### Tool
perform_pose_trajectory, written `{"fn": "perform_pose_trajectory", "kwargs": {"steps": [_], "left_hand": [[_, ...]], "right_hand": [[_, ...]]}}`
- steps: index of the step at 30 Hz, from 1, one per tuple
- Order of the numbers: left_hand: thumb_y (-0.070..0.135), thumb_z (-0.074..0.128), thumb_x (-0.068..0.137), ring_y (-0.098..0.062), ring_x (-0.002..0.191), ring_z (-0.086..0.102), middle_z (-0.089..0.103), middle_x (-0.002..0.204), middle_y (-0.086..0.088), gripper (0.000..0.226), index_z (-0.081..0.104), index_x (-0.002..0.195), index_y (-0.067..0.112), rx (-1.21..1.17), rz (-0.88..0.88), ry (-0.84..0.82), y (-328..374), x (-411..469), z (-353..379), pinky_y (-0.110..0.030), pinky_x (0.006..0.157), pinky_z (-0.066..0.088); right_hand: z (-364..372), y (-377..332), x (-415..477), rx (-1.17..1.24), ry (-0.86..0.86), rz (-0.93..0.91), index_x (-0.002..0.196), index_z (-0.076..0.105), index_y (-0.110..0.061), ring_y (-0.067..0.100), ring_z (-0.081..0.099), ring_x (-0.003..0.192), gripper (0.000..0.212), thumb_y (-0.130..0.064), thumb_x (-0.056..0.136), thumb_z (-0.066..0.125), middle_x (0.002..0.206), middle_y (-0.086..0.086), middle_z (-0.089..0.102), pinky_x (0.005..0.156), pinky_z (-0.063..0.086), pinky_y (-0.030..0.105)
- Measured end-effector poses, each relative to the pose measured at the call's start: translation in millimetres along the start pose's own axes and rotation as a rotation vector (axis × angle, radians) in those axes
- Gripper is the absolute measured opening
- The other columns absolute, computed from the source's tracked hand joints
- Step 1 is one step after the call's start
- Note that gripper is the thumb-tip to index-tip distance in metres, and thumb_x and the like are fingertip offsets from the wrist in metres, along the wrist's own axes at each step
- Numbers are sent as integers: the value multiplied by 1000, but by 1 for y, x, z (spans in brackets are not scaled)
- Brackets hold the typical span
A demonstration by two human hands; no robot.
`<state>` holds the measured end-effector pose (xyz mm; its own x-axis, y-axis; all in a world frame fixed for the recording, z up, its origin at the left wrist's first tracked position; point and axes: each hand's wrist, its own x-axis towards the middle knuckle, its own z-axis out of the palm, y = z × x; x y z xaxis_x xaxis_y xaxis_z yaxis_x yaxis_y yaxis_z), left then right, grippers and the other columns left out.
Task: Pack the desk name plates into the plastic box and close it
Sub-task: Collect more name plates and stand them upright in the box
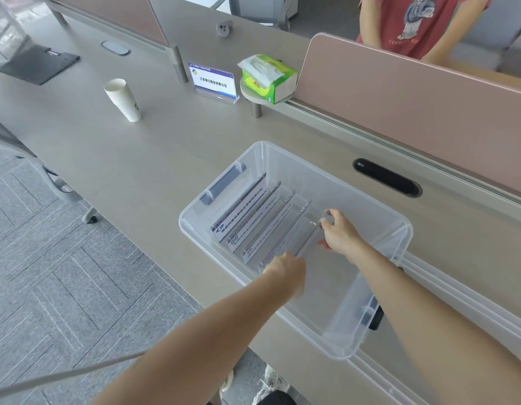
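A clear plastic box stands open on the desk, with no lid on it. Inside it, several acrylic name plates stand in a row, leaning toward the left end. Both my hands reach into the box and hold the nearest clear plate. My right hand pinches its far end. My left hand grips its near end, fingers hidden behind the knuckles. One more name plate with a white and purple card stands upright on the desk at the back.
Left of the standing plate a paper cup sits on the desk. A green tissue pack lies on a small round shelf. A pink divider runs along the back, with a person in a red shirt behind it. A black clipboard lies far left.
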<state>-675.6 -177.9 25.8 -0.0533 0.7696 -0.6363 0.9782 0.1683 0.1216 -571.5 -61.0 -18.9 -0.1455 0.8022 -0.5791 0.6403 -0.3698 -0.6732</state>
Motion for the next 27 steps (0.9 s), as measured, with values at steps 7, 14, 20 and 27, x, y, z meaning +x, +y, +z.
{"fn": "perform_pose_trajectory", "kwargs": {"steps": [7,14,20,27], "left_hand": [[9,50,83,-31,107,62,58,125,-10,46,57,128,18,-191,-17,-91,-23,-3,-22,-35,80,55],[4,49,83,-20,57,46,57,77,0,16,47,68,11,-489,-32,152,-87,-27,-99,-19,44,31],[21,56,87,-25,79,70,71,90,-10,18,68,93,9,-928,71,289,-208,-43,-146,-32,72,60],[38,61,87,-24,52,51,52,60,-6,32,61,76,9,-1215,142,346,-330,-47,-177,-29,58,47]], "right_hand": [[-11,-32,-17,-391,139,22,144,33,1,38,50,127,56,-33,101,45,142,22,48,96,43,38],[5,-143,-48,-512,276,-175,76,51,3,40,54,75,26,-15,94,44,71,21,54,56,35,26],[62,-234,-77,-438,212,-337,80,63,-4,22,64,63,32,-33,86,51,80,9,74,67,53,32],[131,-312,-104,-487,197,-404,77,64,-10,16,58,62,34,-41,88,57,74,1,70,70,53,32]]}}
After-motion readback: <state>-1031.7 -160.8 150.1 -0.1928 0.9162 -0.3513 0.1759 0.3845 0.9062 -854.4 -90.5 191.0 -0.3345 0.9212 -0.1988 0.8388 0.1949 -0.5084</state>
